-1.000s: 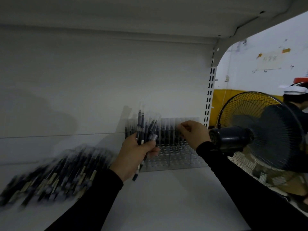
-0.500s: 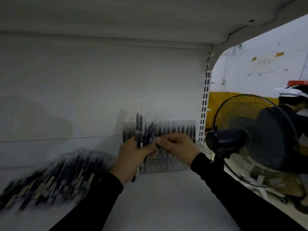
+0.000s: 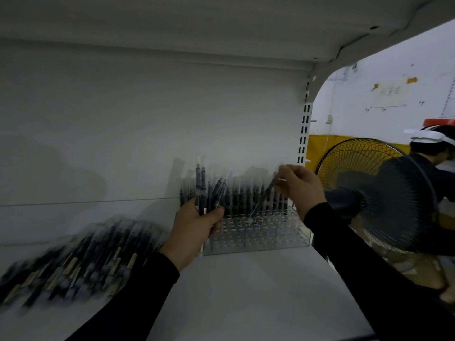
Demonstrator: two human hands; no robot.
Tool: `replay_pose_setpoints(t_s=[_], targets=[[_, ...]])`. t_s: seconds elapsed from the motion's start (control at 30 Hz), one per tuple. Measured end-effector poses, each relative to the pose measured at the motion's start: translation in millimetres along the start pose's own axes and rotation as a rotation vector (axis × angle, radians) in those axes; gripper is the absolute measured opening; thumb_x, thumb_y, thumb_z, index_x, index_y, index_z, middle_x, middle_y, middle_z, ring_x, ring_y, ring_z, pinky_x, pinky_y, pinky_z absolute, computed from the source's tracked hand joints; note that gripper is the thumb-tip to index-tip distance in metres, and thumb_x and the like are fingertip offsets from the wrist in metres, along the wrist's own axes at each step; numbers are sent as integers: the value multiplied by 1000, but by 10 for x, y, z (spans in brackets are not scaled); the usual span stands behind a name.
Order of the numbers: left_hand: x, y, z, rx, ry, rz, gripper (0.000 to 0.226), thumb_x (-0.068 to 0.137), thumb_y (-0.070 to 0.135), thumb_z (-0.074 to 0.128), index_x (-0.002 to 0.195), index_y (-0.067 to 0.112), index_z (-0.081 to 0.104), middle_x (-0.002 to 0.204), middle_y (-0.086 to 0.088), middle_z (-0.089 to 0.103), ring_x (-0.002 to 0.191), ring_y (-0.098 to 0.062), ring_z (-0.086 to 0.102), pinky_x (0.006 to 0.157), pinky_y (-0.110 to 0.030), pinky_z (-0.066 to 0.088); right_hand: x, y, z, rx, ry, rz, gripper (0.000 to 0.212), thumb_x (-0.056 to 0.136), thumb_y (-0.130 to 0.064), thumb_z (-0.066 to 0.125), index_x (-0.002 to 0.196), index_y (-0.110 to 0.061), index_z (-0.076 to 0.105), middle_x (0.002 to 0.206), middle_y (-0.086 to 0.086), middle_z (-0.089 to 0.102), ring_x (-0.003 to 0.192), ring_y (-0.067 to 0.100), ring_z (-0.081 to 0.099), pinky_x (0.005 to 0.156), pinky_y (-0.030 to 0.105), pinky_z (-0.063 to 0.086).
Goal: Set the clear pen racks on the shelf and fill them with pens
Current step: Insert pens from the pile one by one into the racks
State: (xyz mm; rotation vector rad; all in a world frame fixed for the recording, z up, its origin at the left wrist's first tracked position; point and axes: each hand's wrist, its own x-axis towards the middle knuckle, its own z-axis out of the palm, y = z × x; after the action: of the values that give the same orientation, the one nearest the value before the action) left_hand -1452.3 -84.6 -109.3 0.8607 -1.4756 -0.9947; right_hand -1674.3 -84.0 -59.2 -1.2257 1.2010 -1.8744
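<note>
Black pen [image 3: 264, 198] slanting tip-down, pinched by right hand [image 3: 299, 185], left hand [image 3: 194, 226] gripping upright pens [image 3: 200, 187]

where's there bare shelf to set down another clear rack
Bare shelf board lies in front of the clear pen rack, between the two sleeves. The left is crowded by the loose pen pile. The left hand grips a bundle of pens; the right hand pinches one pen.

Shelf [image 3: 246, 291]: pen rack [image 3: 258, 232] at rear right, against back panel, apparently part-filled in back rows; loose pen pile [image 3: 73, 264] at left; fan [image 3: 384, 193] right, beyond shelf end.
</note>
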Motion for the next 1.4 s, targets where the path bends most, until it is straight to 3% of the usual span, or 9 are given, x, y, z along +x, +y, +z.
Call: replay_pose_setpoints(t_s=[0.1, 0.2, 0.47, 0.77, 1.1, 1.23, 1.3, 1.4], targets=[[5, -8, -14, 46, -16, -3, 15, 91, 14, 66, 78, 11, 60, 56, -3, 57, 52, -16, 50, 49, -26, 41, 166, 24, -116, -294, 90, -182, 12, 94, -25, 59, 94, -14, 64, 84, 3, 69, 78, 19, 68, 77, 33, 58], [8, -10, -11, 57, -25, -2, 18, 91, 15, 66, 75, 10, 59, 54, -4, 55, 51, -19, 48, 48, -27, 40, 262, 37, -148, -433, 134, -270, 23, 95, -28, 58, 104, -8, 65, 84, 2, 70, 76, 15, 68, 80, 34, 58], [9, -20, -35, 31, -33, -15, 17, 92, 14, 65, 77, 11, 57, 53, -1, 53, 50, -18, 46, 48, -29, 39, 365, 152, -68, -593, 43, -264, 26, 96, -30, 56, 112, -12, 62, 96, 5, 70, 87, 20, 67, 88, 40, 56], [-5, 12, -32, 35, -39, -5, 18, 91, 11, 65, 75, 14, 58, 57, -4, 52, 52, -19, 47, 48, -31, 40, 273, 316, 4, -847, -121, -250, 25, 96, -27, 57, 110, -8, 65, 102, 9, 69, 91, 23, 64, 85, 32, 52], [-28, 25, -2, 63, -38, 2, 16, 90, 13, 66, 75, 14, 60, 54, -5, 56, 52, -20, 49, 47, -27, 41, 103, 344, -60, -826, -23, -248, 19, 92, -30, 61, 98, -13, 68, 90, 2, 70, 79, 14, 61, 77, 25, 49], [-36, 29, 23, 73, -62, -5, 9, 90, 11, 66, 83, 10, 60, 55, -7, 56, 49, -18, 50, 45, -26, 40, -111, 280, 3, -706, -104, -253, 20, 92, -39, 59, 87, -22, 68, 77, -6, 69, 74, 10, 65, 74, 25, 51], [-40, 29, 37, 71, -77, -7, 8, 90, 10, 66, 84, 10, 60, 57, -8, 56, 49, -17, 50, 44, -25, 40, -223, 241, 76, -600, -184, -217, 22, 91, -43, 58, 78, -27, 67, 71, -6, 70, 70, 9, 67, 74, 30, 56], [-50, 32, 55, 63, -70, -9, 10, 88, 8, 68, 83, 12, 60, 59, -8, 56, 50, -17, 51, 42, -24, 39, -355, 198, 195, -449, -258, -156, 34, 89, -49, 59, 74, -21, 70, 69, 2, 72, 71, 19, 71, 76, 43, 59]])
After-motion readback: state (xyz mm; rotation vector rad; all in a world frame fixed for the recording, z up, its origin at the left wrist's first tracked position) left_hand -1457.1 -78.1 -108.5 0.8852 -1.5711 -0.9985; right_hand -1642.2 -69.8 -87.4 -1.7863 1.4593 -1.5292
